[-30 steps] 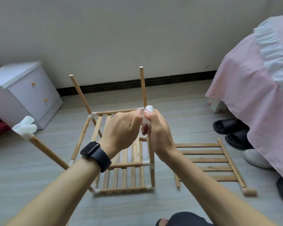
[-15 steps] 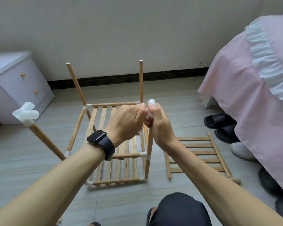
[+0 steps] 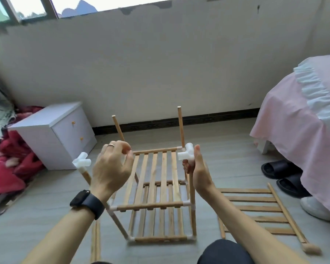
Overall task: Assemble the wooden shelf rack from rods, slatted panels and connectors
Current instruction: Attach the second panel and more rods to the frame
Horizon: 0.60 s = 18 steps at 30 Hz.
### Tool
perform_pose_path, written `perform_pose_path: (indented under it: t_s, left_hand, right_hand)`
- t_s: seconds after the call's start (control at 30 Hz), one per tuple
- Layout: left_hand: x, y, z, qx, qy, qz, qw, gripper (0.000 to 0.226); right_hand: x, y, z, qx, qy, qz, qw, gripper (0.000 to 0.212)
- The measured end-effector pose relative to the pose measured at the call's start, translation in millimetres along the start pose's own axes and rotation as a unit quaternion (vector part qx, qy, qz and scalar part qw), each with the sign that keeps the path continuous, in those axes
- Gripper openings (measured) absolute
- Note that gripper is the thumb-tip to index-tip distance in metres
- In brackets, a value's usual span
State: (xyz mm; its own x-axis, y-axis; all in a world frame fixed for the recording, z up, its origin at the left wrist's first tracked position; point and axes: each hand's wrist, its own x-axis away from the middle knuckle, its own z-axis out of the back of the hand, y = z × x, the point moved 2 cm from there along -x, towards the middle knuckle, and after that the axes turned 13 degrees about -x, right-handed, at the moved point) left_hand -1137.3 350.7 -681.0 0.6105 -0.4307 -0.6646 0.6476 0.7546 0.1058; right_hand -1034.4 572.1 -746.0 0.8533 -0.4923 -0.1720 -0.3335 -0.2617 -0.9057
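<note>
R hand point(image 3: 198, 172) is gripping the standing rod point(image 3: 192, 195) right under the white connector point(image 3: 186, 153). L hand point(image 3: 111, 168) is hovering left of it, fingers bent, can't tell if holding anything.

Lit by soft daylight from the window point(image 3: 32, 6) at top left, blown out to white there. Bright and even across wall point(image 3: 160, 63) and floor point(image 3: 227, 159), with only faint shadows. Slightly smeared at the fingertips point(image 3: 129, 158) of the left hand point(image 3: 111, 168). Crisp at the right hand point(image 3: 198, 168) gripping the rod point(image 3: 192, 191). Bowed near the edges, notably at the bed point(image 3: 303, 130).
</note>
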Motion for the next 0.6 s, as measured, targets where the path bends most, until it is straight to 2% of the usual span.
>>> perform_pose_path:
  t_s: [0.07,0.17,0.23,0.3,0.37,0.43,0.5,0.6]
  left_hand:
    - [8,-29,13,-0.057,0.058,0.059,0.995,0.023]
    - [16,-63,24,-0.053,0.125,0.222,0.966,0.035]
    - [20,-76,21,0.054,0.114,0.352,0.928,0.044]
    - [22,-84,14,0.222,0.063,0.442,0.867,0.040]
    - [27,-90,2,0.305,0.005,0.466,0.831,0.032]
    - [29,-89,-5,0.324,-0.015,0.452,0.831,0.042]
    - [29,-91,-14,0.361,0.001,0.443,0.821,0.044]
    - [26,-92,-32,0.400,0.047,0.444,0.801,0.033]
  right_hand:
    - [1,2,-4,0.016,0.005,0.023,1.000,0.066]
    - [2,4,-8,0.040,0.016,0.054,0.998,0.072]
    - [2,4,-11,0.066,0.040,0.086,0.993,0.080]
    - [-2,7,-14,0.075,0.073,0.101,0.989,0.077]
    - [-11,11,-14,0.065,0.108,0.100,0.987,0.065]
    - [-21,10,-11,0.051,0.138,0.096,0.984,0.056]
    - [-33,11,-7,0.041,0.158,0.097,0.982,0.050]
    - [-45,13,0,0.033,0.178,0.108,0.978,0.045]
